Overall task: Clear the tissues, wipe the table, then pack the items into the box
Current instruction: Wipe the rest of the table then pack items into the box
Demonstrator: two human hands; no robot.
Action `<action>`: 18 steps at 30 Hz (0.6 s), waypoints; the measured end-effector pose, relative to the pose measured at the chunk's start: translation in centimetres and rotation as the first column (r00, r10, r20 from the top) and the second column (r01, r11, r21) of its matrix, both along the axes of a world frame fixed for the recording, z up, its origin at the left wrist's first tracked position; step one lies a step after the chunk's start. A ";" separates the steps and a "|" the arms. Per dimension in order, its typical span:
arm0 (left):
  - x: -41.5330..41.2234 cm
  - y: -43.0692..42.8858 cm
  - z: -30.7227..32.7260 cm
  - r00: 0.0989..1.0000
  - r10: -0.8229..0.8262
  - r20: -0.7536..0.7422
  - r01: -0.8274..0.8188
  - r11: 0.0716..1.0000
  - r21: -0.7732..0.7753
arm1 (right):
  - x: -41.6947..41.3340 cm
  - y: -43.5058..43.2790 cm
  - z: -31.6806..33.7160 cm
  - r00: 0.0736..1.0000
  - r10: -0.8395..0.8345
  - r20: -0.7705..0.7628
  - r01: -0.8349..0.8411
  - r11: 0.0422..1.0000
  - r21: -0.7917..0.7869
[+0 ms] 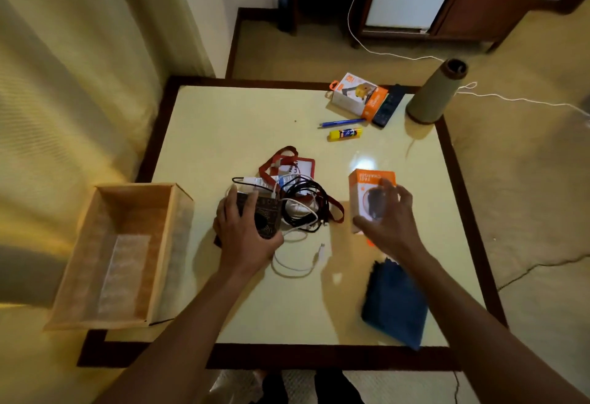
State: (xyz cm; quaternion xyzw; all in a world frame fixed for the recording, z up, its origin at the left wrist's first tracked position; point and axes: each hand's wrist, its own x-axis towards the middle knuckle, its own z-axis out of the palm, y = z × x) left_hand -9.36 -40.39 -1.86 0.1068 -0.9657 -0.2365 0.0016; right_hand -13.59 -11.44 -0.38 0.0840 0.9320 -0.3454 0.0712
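An empty wooden box point(159, 244) sits at the table's left edge. My left hand point(245, 234) grips a dark patterned wallet-like item point(266, 215) lying beside a tangle of black and white cables point(303, 208) and a red lanyard with a badge point(297, 167). My right hand point(388, 221) hovers with spread fingers just in front of an orange-and-white product box point(360, 186), touching or almost touching it. A blue cloth point(399, 301) lies under my right forearm. Farther back lie a yellow glue stick point(345, 134), a blue pen point(343, 122), a second orange-and-white box point(357, 95) and a black remote point(389, 106).
The cream table point(239, 129) has a dark brown rim. A grey cone-shaped spool point(437, 93) stands at the far right corner, with white cord running over the floor. A curtain hangs on the left; wooden furniture stands at the back.
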 end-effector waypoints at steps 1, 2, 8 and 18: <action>-1.0 0.5 0.0 1.000 0.007 -0.011 -0.007 1.000 0.005 | -1.5 0.8 0.0 1.000 -0.012 0.000 0.012 1.000 0.009; -2.0 1.0 -0.1 1.000 0.014 -0.025 -0.014 1.000 0.008 | -3.1 1.7 -0.2 1.000 -0.019 -0.004 0.019 1.000 0.024; -9.2 3.4 -0.5 0.997 0.055 -0.061 -0.054 0.998 0.009 | -11.6 5.7 -1.1 0.998 -0.054 0.014 0.052 0.991 0.122; -18.5 4.6 -0.6 0.996 0.072 -0.050 -0.073 0.997 -0.027 | -19.0 9.7 -3.8 0.996 -0.077 0.047 0.067 0.983 0.173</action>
